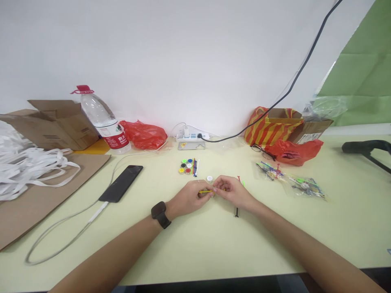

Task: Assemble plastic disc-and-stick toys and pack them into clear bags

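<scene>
My left hand (190,196) is closed around a thin yellow plastic stick (205,191), which points to the right between thumb and fingers. Fingertips of my right hand (230,190) pinch at the stick's right end; a small yellow bit shows there, mostly hidden. Just beyond both hands lies a small white round piece (209,178). Beside my right hand are a black stick (236,212) and a red stick (239,178), partly covered by the hand. Farther back, several coloured round pieces (183,165) sit in rows, with several coloured sticks (195,167) lined up beside them.
A black phone (121,183) on a white cable lies left, near a large water bottle (104,120) and cardboard box (61,124). Right stand clear packets of parts (306,187), glasses (262,152) and a red bag (295,151). A power strip (192,136) sits by the wall.
</scene>
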### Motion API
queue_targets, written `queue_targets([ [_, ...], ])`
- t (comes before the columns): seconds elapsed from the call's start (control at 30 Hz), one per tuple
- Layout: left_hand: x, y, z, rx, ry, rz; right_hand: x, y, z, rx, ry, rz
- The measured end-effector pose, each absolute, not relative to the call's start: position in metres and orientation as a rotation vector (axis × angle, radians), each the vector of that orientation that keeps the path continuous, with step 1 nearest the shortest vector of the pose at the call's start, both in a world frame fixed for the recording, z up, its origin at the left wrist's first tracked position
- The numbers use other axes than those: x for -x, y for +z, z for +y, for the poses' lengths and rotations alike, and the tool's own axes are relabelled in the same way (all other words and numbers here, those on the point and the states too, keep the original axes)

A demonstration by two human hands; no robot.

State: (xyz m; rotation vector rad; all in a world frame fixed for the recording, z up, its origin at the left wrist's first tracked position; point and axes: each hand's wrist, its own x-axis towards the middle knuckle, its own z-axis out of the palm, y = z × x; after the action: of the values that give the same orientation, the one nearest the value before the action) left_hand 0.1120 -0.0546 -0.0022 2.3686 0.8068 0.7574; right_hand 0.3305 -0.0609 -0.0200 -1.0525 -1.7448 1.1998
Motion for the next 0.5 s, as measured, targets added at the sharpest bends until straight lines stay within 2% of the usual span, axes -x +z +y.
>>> queue_targets([
  [0.5, -0.1160, -0.0022, -0.0569, -2.379, 0.759, 0.881, -0.3288, -0.0239, -0.0624, 1.092, 1.070, -1.823],
])
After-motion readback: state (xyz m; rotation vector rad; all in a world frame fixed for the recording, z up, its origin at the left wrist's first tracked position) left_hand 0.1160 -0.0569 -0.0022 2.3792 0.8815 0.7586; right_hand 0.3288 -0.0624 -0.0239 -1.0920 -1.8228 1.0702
